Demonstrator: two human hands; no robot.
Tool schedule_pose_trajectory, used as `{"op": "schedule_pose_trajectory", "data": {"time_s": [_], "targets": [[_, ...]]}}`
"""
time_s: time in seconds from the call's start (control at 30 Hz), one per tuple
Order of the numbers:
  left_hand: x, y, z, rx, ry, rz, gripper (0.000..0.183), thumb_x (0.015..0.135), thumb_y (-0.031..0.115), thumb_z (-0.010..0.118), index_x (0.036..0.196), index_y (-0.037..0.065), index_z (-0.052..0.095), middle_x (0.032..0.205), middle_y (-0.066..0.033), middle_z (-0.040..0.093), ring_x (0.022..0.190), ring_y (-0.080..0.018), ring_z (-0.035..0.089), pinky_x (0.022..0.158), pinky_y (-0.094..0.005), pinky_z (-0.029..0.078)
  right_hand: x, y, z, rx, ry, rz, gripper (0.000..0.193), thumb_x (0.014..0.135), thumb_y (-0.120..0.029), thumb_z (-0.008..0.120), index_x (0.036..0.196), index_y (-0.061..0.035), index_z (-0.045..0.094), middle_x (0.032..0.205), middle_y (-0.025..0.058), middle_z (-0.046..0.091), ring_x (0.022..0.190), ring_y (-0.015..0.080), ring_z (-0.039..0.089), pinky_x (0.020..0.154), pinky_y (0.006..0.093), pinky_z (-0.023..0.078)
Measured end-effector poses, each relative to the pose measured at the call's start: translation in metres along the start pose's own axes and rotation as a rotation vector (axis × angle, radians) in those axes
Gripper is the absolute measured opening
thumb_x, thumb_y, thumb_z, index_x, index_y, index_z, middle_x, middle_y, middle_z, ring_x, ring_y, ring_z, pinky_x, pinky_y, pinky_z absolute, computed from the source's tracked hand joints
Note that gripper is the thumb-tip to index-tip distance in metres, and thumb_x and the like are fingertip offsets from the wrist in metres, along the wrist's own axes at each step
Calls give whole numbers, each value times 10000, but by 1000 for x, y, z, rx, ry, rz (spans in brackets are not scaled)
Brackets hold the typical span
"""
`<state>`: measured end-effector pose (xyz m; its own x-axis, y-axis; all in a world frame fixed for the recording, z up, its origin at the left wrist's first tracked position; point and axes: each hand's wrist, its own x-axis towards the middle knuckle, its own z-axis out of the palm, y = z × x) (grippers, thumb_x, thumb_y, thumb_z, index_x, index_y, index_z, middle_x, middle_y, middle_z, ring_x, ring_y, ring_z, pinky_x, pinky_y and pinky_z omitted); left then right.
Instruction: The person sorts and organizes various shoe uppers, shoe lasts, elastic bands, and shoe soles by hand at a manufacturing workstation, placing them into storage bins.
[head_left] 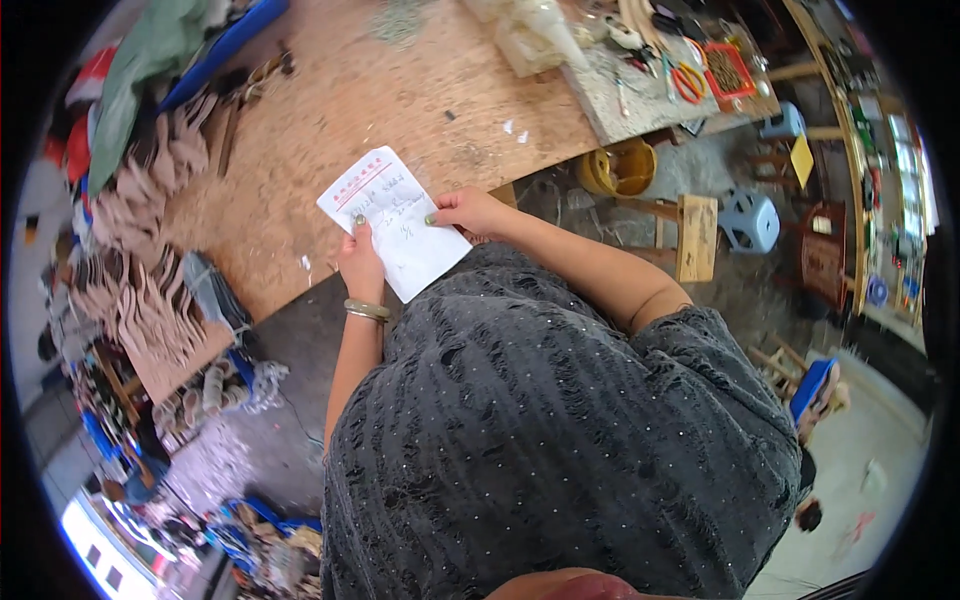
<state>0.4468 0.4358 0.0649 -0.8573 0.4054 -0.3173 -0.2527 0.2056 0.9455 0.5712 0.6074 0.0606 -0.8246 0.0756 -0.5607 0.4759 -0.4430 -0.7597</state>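
Observation:
Between both hands I hold a white sheet of paper [410, 258] with red print along its top and handwriting below. My left hand [361, 262] grips its lower left edge, thumb on top, fingers hidden underneath; a pale bangle circles that wrist. At the right edge, my right hand [470, 214] pinches the sheet, the thumb lying over it and the fingers behind. The paper is tilted, in front of my body at the near edge of a wooden table [330, 110].
Stacks of beige shoe-sole-shaped pieces [150, 310] lie at the left. Orange-handled scissors [688, 84] and a red tray [728, 72] of small parts sit at the far right. Beyond the table edge are a yellow bucket [630, 170], a wooden stool [697, 238] and a blue stool [748, 220].

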Motion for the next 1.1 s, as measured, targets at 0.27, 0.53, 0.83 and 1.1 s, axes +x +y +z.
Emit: {"op": "schedule_pose_trajectory", "data": {"time_s": [0.27,0.53,0.83,1.1], "targets": [[11,13,15,156,-224,-277,459,966,272,461,1348,31,374,896,-77,631,607,-87,552,531,-205,445,31,48,-135,68,598,-152,234,849,-110,579,1042,7,642,847,53,664,741,143,606,667,296,482],[10,4,-2,194,-236,-322,371,955,223,475,1287,59,461,900,-56,637,610,-74,551,540,-193,453,16,85,-279,-553,929,4,298,774,-248,639,979,-35,682,924,201,667,846,317,652,745,413,497],[-7,-13,-36,223,-215,-373,379,957,233,497,1303,84,461,963,-65,636,664,-82,576,588,-205,472,-13,28,-279,-808,1220,-137,344,810,-290,614,1071,-68,635,1006,174,654,926,343,620,828,431,476],[-21,-52,-84,285,-228,-403,331,946,224,513,1248,89,488,921,-48,649,624,-91,580,539,-200,443,-36,13,-354,-687,1486,197,293,785,-263,653,992,-56,644,1002,174,652,922,328,625,793,465,482]]}}
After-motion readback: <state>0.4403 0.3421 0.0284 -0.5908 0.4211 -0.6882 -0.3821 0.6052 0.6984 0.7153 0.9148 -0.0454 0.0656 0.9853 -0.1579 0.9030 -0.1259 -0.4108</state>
